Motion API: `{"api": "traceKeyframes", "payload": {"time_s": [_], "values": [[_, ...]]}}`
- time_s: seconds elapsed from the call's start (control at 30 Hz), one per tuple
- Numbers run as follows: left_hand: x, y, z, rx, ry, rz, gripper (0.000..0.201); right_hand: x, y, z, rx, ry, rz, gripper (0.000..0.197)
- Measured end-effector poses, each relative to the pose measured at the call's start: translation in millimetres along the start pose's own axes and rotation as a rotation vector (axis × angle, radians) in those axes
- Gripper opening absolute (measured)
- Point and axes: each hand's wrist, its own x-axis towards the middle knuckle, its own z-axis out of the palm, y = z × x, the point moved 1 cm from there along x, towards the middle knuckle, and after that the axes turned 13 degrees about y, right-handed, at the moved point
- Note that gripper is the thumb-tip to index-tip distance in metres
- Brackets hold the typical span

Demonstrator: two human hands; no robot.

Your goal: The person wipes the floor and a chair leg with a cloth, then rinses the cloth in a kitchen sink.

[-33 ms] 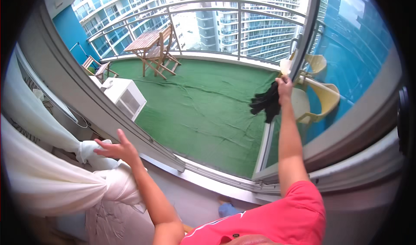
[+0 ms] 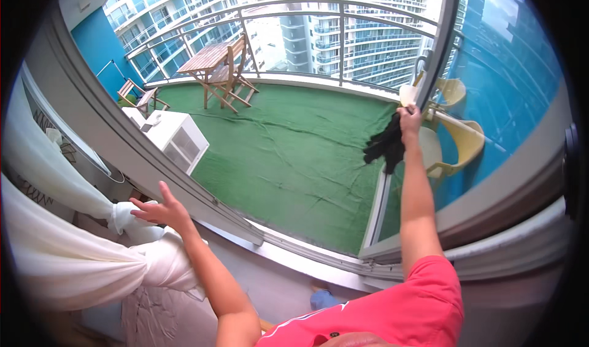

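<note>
My right hand (image 2: 409, 119) reaches out, with the arm extended, to the upright frame of the glass sliding door (image 2: 423, 95). Its fingers are closed at the frame's edge, and from them hangs a limp black bundle with finger-like ends, which looks like black gloves (image 2: 385, 143). Whether the fingers also grip the door frame, I cannot tell. My left hand (image 2: 164, 212) is held up at the left with its fingers apart and nothing in it. Beside it hangs a knotted white curtain (image 2: 165, 258). The doorway between my hands stands open to a balcony.
Green turf (image 2: 276, 150) covers the balcony floor. A white cabinet (image 2: 184, 139) stands just outside at the left. Farther out are a wooden folding table (image 2: 205, 58) and chairs, by a metal railing (image 2: 342, 46). Behind the glass sits a yellow chair (image 2: 463, 144). The door track (image 2: 313, 249) crosses the threshold.
My right hand and the black gloves sit slightly farther right. My left hand has shifted a little left. The view has turned slightly.
</note>
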Motion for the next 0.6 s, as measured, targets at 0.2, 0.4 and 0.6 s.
{"api": "traceKeyframes", "payload": {"time_s": [0.2,0.4,0.6], "values": [[25.5,-8.8,54.3,-0.304,0.161,-0.009,0.052,128.4,22.2,55.8,-0.591,0.111,-0.336,0.07],[15.2,-29.5,60.8,-0.218,0.103,0.071,0.049,256.7,51.5,56.5,-0.424,-0.085,-0.303,0.067],[26.0,-49.7,58.7,-0.083,0.139,0.314,0.049,309.9,110.4,70.4,-0.869,0.198,-0.247,0.054]]}}
